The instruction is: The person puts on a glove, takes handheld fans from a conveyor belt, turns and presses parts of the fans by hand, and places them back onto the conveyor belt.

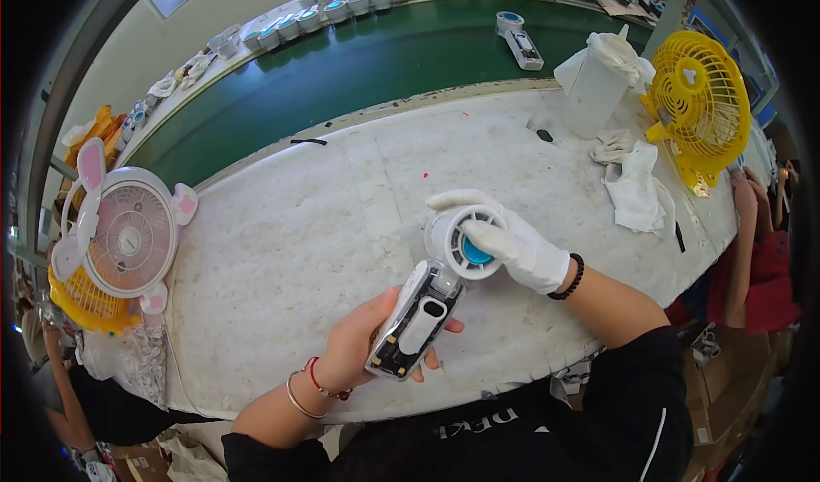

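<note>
A small handheld fan [434, 287] is held tilted over the worktable, its handle open so that dark inner parts show around a white piece. My left hand [363, 333], bare and with bracelets at the wrist, wraps around the handle from below. On the round white head with its blue centre [477, 252] rests my right hand [521, 243], in a white glove, fingers behind the rim and thumb across the front. Part of the head is hidden by that thumb. A black bead bracelet circles the right wrist.
A pink-and-white rabbit-eared fan [128, 234] stands left; a yellow fan [696, 98] stands right, near a white container [591, 89] and white gloves [636, 187]. Beyond the white table [282, 226], a green conveyor belt [384, 51] carries another handheld fan [519, 42]. People sit at both sides.
</note>
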Demonstrator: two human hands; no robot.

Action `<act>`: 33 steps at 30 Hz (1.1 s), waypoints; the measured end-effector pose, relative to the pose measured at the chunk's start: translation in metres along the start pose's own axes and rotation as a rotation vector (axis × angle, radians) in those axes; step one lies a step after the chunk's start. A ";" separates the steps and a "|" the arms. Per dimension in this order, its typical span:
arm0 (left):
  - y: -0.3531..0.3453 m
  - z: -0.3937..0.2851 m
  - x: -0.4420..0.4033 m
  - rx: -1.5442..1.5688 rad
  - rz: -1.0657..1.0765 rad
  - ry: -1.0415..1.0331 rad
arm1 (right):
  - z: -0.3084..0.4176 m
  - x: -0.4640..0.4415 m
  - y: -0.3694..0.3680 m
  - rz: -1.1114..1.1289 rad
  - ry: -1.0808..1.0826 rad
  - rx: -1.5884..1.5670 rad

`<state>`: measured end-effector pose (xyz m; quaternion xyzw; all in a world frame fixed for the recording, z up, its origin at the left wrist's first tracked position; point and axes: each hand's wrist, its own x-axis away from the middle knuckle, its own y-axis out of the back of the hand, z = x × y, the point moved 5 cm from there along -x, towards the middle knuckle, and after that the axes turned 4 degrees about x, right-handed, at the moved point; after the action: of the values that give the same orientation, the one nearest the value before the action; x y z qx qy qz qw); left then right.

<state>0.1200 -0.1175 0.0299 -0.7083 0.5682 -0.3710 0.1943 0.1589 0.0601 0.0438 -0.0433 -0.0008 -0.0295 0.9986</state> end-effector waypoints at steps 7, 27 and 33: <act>0.012 0.005 -0.003 -0.041 -0.229 0.023 | -0.009 -0.003 0.005 -0.190 0.056 0.055; 0.026 0.008 -0.007 0.180 -0.503 -0.165 | 0.017 0.014 -0.071 0.298 0.701 1.185; 0.020 0.004 -0.003 0.136 -0.294 -0.082 | 0.008 0.029 -0.079 0.474 0.895 1.108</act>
<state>0.1095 -0.1207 0.0124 -0.7835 0.4237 -0.4040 0.2083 0.1834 -0.0193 0.0590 0.4830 0.4001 0.1761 0.7587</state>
